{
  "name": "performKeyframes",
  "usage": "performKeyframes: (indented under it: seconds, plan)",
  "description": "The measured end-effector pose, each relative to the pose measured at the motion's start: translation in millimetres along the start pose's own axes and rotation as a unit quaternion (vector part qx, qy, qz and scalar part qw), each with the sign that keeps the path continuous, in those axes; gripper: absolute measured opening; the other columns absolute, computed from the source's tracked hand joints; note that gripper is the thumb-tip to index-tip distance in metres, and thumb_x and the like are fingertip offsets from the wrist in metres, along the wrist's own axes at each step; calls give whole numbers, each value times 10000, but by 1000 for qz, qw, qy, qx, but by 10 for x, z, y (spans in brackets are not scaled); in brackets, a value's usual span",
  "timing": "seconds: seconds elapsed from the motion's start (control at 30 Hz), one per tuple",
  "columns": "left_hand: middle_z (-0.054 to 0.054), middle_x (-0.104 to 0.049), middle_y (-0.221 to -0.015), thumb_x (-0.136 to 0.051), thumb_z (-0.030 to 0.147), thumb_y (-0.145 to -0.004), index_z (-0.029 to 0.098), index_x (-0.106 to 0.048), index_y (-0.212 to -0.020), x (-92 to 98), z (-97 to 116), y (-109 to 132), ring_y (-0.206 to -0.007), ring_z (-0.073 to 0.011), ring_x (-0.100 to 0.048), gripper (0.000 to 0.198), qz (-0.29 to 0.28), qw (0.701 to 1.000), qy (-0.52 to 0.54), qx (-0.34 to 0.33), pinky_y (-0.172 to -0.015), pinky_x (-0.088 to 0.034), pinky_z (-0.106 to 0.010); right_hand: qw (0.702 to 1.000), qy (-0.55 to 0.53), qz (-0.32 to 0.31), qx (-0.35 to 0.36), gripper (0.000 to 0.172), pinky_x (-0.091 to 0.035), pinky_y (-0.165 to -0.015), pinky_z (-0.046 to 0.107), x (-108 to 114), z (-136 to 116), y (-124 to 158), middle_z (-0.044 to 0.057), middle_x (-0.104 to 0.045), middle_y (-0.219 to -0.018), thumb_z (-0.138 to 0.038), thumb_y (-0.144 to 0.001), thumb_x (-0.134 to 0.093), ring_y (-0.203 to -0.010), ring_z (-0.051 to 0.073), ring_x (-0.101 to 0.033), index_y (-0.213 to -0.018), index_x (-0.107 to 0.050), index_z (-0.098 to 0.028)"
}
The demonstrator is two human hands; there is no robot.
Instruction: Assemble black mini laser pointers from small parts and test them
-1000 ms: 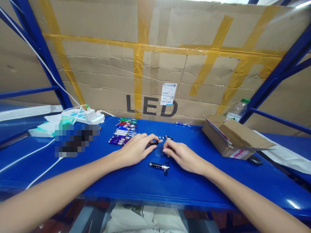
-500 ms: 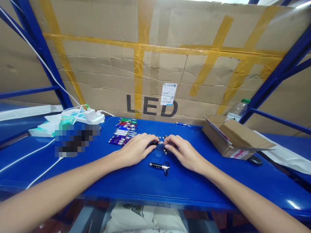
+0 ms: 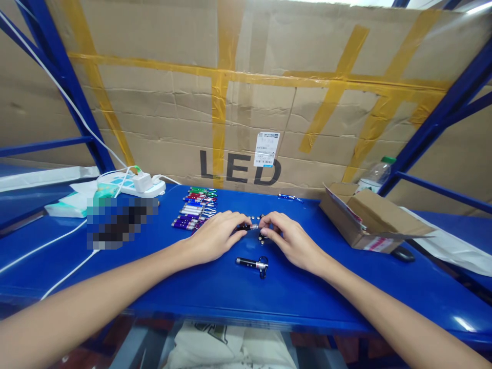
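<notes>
Between my two hands, just above the blue table, is a small black keychain flashlight (image 3: 245,227) with a silver end. My left hand (image 3: 217,233) is closed around its black body. At the silver end, the thumb and fingers of my right hand (image 3: 290,238) are pinched together; the fingertips partly hide what they grip. Small round silver pieces (image 3: 255,218), perhaps button cells, lie just behind and beside the right fingertips. Closer to me, a second black keychain flashlight (image 3: 248,263) with a dark ring lies flat on the table.
Several keychain flashlights (image 3: 192,210) in green, red, blue, silver and purple lie in a row left of my hands. A blue one (image 3: 287,197) lies at the back. An open cardboard box (image 3: 371,225) and a bottle (image 3: 378,171) stand right; a power strip (image 3: 149,190) lies left.
</notes>
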State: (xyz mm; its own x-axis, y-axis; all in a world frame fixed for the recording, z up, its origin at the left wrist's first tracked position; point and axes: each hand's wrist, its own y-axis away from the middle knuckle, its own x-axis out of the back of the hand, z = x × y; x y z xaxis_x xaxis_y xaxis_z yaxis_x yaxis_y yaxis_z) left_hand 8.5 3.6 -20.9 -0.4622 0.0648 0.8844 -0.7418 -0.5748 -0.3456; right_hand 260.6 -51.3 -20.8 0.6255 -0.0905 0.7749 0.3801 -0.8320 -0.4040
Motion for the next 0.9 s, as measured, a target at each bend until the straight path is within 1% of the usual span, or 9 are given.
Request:
performKeyframes:
  seconds: [0.2,0.37,0.53,0.7,0.9]
  plan:
    - [-70,-725,-1281,-565,288,-1085,243,-652,-1283,-1,-8,7,-1188,-271,-666,221,3,1000,4,-6,-1033,-527,-437,999,-33,2,-24,145,-486,-810,330,0,-22,-3,28,-708,-980,-329,-1118,-491,-887,211,-638,-1046,-590,-251]
    - [-72,-726,-1278,-573,282,-1080,239,-650,-1290,-4,-9,5,-1187,-271,-667,228,1,1000,2,-6,-1029,-530,-437,999,-35,6,-9,145,-503,-834,330,-4,-16,-9,46,-723,-1052,-311,-1115,-484,-932,214,-658,-1064,-604,-248]
    - [-70,-725,-1281,-576,275,-1082,232,-650,-1288,4,6,6,-1187,-274,-666,224,-3,1000,2,-2,-1034,-528,-445,999,-36,7,-13,102,-505,-839,332,-6,-13,-13,38,-721,-1030,-298,-1097,-519,-937,215,-665,-1062,-603,-251]
    - [-76,-724,-1278,-563,292,-1084,238,-655,-1276,-5,-9,6,-1176,-273,-669,219,3,1000,4,-8,-1029,-532,-441,999,-36,10,-21,87,-512,-819,330,-10,-2,0,33,-728,-1008,-322,-1081,-560,-928,219,-668,-1054,-608,-255]
    - [-72,-725,-1282,-561,295,-1087,241,-652,-1277,-6,-9,7,-1175,-270,-671,217,2,1000,5,-9,-1027,-530,-438,997,-73,13,-35,159,-505,-783,321,-22,-17,6,17,-705,-915,-389,-1107,-527,-828,201,-652,-1044,-583,-255]
